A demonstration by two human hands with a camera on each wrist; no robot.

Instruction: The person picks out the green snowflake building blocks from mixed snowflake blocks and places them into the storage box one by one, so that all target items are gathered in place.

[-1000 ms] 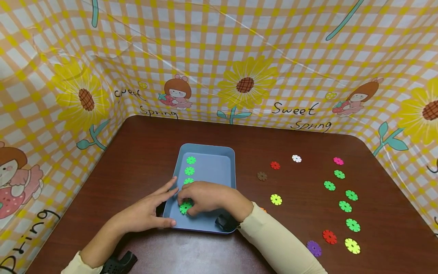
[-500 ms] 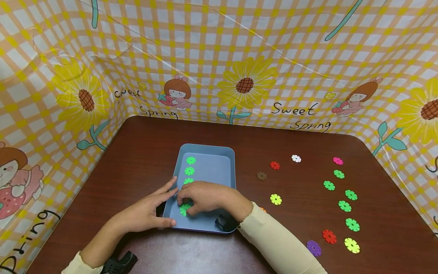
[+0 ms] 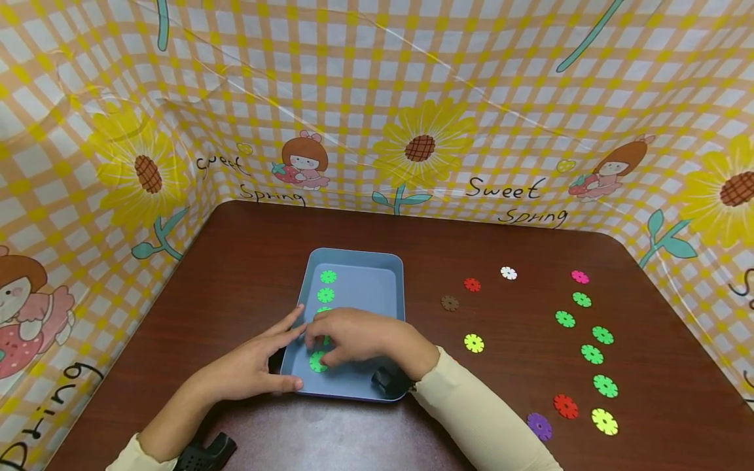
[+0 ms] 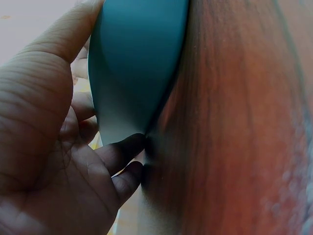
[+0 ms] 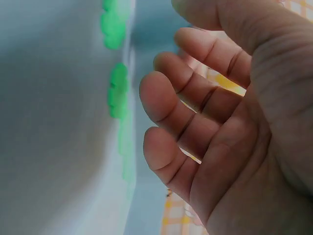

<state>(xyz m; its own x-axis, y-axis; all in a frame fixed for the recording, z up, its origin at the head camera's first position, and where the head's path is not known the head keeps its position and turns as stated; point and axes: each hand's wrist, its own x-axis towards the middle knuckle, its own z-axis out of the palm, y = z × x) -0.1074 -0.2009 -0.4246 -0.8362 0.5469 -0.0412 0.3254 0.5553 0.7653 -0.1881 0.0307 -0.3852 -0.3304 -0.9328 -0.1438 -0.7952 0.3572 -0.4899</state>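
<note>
A blue-grey tray [image 3: 374, 288] lies on the table with a column of green notched plastic discs along its left side, such as the far disc [image 3: 328, 277] and the near disc [image 3: 318, 362]. My left hand [image 3: 253, 369] rests against the tray's left edge, fingers spread and thumb at the near corner. Over the column is my right hand [image 3: 353, 335], fingers bent downward, partly hiding the middle discs. In the right wrist view its fingers [image 5: 159, 98] hold nothing, and the green disc [image 5: 118, 90] lies apart from them.
Loose discs lie on the brown table [image 3: 253, 261] to the tray's right, among them a white disc [image 3: 509, 273], a brown disc [image 3: 450, 303], a purple disc [image 3: 539, 426] and several green ones. A patterned cloth [image 3: 353, 78] rises behind and at the sides.
The nearest green disc has shifted slightly toward the tray's near edge. My right hand's fingers have eased off, so more green shows between thumb and fingers. My left hand stays put.
</note>
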